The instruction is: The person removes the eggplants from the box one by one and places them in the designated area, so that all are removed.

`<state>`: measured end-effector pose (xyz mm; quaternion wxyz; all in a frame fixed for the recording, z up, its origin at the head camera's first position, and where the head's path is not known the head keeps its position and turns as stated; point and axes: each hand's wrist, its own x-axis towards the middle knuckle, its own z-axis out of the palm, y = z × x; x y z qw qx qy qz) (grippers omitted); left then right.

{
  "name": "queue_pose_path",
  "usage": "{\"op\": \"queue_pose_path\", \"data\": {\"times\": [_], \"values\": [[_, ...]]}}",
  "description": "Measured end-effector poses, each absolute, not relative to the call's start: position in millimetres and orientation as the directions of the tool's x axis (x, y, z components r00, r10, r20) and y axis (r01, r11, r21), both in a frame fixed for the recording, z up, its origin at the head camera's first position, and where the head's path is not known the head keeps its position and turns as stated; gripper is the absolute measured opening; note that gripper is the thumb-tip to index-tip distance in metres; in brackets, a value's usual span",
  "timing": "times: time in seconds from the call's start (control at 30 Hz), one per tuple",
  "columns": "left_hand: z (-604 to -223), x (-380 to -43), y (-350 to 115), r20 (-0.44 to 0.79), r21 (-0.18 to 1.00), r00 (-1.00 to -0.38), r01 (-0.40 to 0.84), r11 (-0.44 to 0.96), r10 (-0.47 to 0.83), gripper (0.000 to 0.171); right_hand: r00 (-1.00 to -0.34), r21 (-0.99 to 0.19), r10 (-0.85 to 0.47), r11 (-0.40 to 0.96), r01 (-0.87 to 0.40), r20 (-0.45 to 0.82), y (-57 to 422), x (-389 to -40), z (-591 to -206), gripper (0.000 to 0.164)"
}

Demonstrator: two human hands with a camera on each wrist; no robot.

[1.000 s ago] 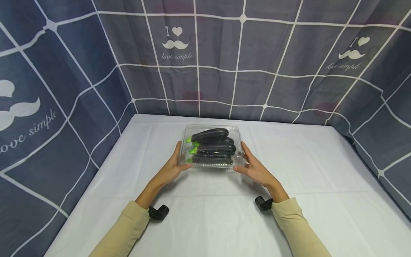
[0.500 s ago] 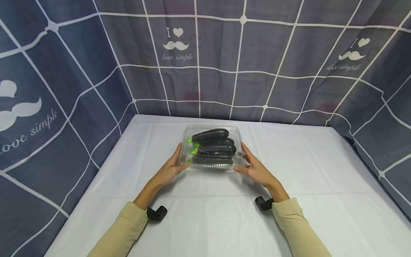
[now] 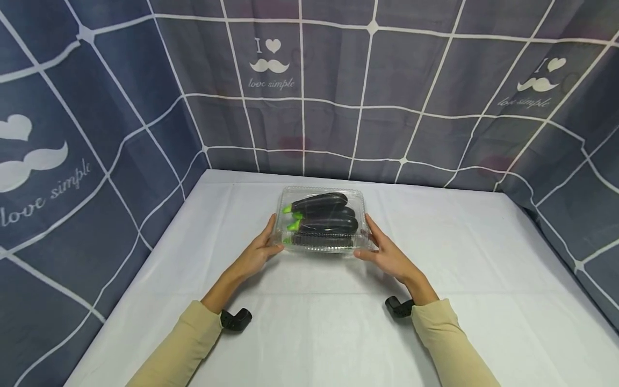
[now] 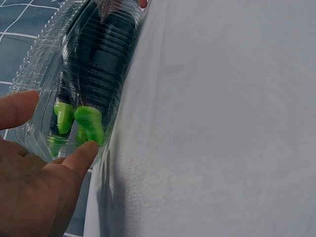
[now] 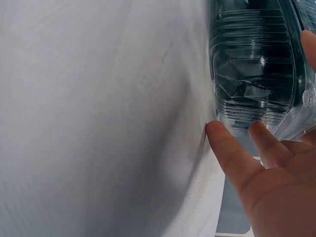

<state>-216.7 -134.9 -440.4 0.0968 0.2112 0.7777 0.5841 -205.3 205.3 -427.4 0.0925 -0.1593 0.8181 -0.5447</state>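
A clear plastic clamshell container (image 3: 360,199) with a ridged lid sits toward the far middle of the white table. Inside lie several dark eggplants (image 3: 325,224), their green stems (image 4: 89,121) pointing left. My left hand (image 3: 256,258) holds the container's left end, thumb by the front corner and fingers along the side. At the opposite end, my right hand (image 3: 389,258) holds it the same way, thumb across the front edge. In the right wrist view, the lower fingertips (image 5: 216,129) meet the container's base close to the cloth. The far fingers are partly hidden behind the container.
White cloth covers the table (image 3: 309,333). A grey-blue curtain (image 3: 329,129) with white lines and printed lettering stands behind it and on both sides. Black wrist cameras (image 3: 237,321) are strapped below both hands, at the beige sleeves (image 3: 179,344).
My left thumb has drawn back slightly leftward along the container's front corner. The container and my right hand stay in place; the head view has shifted a little.
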Motion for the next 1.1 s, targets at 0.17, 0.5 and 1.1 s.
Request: {"op": "queue_pose_path", "data": {"times": [0.17, 0.5, 1.1], "values": [[-442.0, -217.0, -135.3, 0.098, 0.95, -0.893, 0.216, 0.226, 0.439, 0.078, -0.93, -0.923, -0.367, 0.349, -0.16, 0.023, 205.9, -204.7, -427.4, 0.096], [-440.1, -215.4, -135.5, 0.097, 0.964, -0.892, 0.194, 0.18, 0.442, 0.077, -0.927, -0.928, -0.373, 0.333, -0.168, 0.034, 206.3, -205.2, -427.5, 0.096], [-446.8, -216.8, -135.5, 0.152, 0.95, -0.904, 0.245, 0.193, 0.4, 0.082, -0.938, -0.946, -0.347, 0.302, -0.118, 0.007, 205.2, -205.8, -428.3, 0.106]]}}
